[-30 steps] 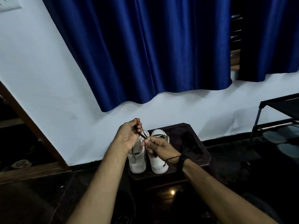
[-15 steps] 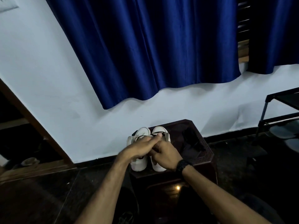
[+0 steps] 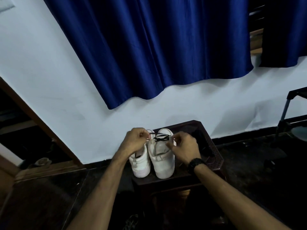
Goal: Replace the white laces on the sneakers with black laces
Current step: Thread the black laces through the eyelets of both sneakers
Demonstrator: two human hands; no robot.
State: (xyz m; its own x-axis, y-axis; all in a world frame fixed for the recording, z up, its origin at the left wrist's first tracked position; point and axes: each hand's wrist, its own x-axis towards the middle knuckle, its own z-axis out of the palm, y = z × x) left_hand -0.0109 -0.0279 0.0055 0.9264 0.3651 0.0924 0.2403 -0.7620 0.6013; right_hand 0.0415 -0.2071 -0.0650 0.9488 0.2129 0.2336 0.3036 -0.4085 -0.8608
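Head view, dark carved worktop [image 3: 214,156] lower centre by white wall [image 3: 49,80], blue curtain [image 3: 166,55] above, two white sneakers [image 3: 163,156] on it, left hand [image 3: 135,141] and right hand [image 3: 184,147] fingers pinching black lace [image 3: 160,138] ends over right sneaker.

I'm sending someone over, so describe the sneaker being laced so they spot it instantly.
Below the blue curtain, a dark stool stands against the wall with two white sneakers. It is the right sneaker, nearer the watch-wearing right hand, with a black lace across its top.

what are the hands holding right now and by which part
Both hold the black lace on the right-hand sneaker: the left hand pinches one end, the right hand the other, pulled apart.
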